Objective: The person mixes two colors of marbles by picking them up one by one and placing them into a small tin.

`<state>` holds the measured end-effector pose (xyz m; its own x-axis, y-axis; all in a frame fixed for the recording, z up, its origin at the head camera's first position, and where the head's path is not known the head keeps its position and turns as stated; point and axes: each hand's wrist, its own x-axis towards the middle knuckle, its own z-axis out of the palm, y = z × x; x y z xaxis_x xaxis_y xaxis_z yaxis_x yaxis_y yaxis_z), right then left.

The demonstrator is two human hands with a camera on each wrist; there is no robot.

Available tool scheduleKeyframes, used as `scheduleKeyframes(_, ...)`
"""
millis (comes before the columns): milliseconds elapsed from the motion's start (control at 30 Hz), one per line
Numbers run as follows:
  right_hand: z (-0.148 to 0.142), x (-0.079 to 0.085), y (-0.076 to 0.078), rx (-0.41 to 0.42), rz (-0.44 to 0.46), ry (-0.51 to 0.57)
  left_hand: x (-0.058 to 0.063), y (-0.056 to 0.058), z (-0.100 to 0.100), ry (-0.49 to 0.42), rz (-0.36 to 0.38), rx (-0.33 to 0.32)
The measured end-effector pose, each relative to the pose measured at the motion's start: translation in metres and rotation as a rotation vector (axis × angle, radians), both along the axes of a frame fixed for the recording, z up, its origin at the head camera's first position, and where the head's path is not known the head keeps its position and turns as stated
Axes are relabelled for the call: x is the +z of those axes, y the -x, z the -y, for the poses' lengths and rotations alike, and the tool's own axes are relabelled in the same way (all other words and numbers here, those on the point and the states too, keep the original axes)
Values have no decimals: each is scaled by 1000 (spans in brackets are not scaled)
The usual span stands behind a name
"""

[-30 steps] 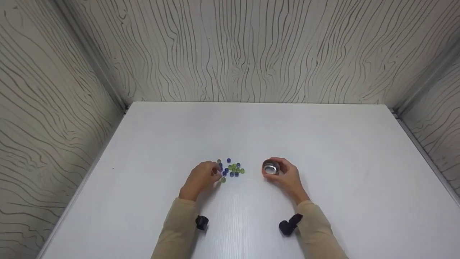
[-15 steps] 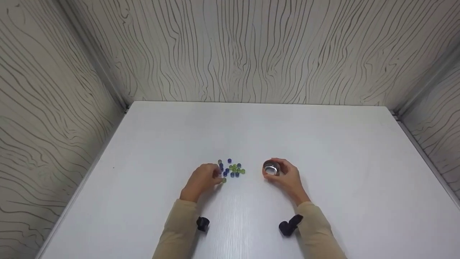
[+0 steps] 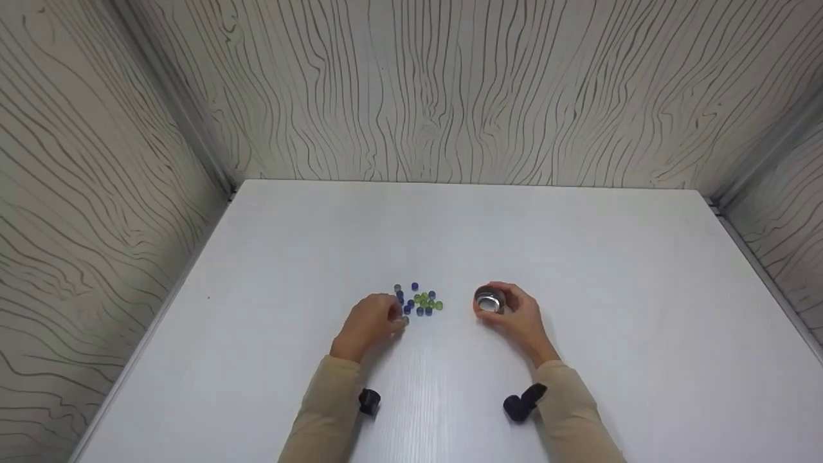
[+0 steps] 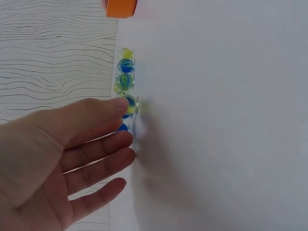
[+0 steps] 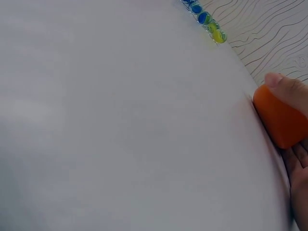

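Note:
Clear glass marbles with blue and yellow-green swirls [image 3: 424, 301] lie loosely grouped mid-table. At their left is my left hand [image 3: 368, 323], its thumb tip right at a yellow-green marble [image 3: 405, 321] on the near side of the group. In the left wrist view the thumb [image 4: 103, 109] overlaps a marble [image 4: 130, 104], while the other fingers are spread and slightly bent below. My right hand [image 3: 519, 318] grips a small orange cup [image 5: 279, 118] with a shiny silvery inside [image 3: 490, 302], standing upright on the table right of the marbles.
Both hands work over a white table [image 3: 578, 244]. Wood-grain patterned panels [image 3: 411, 90] rise behind it and at both sides. Black camera mounts [image 3: 369, 402] sit at the wrists, beside beige sleeves.
My left hand has shifted slightly toward the near side, its thumb and fingers coming down around the nearest yellow-green marble. The right hand still holds the cup in the same place.

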<state>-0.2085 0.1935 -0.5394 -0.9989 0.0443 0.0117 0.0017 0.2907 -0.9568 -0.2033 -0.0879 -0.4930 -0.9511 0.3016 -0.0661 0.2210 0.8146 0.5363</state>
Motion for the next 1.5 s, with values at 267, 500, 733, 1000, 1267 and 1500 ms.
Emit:
scheduleKeyframes(267,-1,-1,4,16,2,-3,-2,1,-6,25,-23,28)
scheduleKeyframes(500,-5,1,0,12,10,-21,-3,0,-14,35,-38,44)
scheduleKeyframes(733,-6,1,-1,6,22,-19,-6,1,-16,65,-71,33)
scheduleKeyframes(1000,-3,1,1,21,9,-16,-6,1,-11,52,-105,28)
scheduleKeyframes(1267,-1,1,0,24,8,-29,-3,-1,-9,52,-74,39)
scheduleKeyframes(1500,-1,3,-2,17,9,-56,1,-2,-11,54,-69,37)
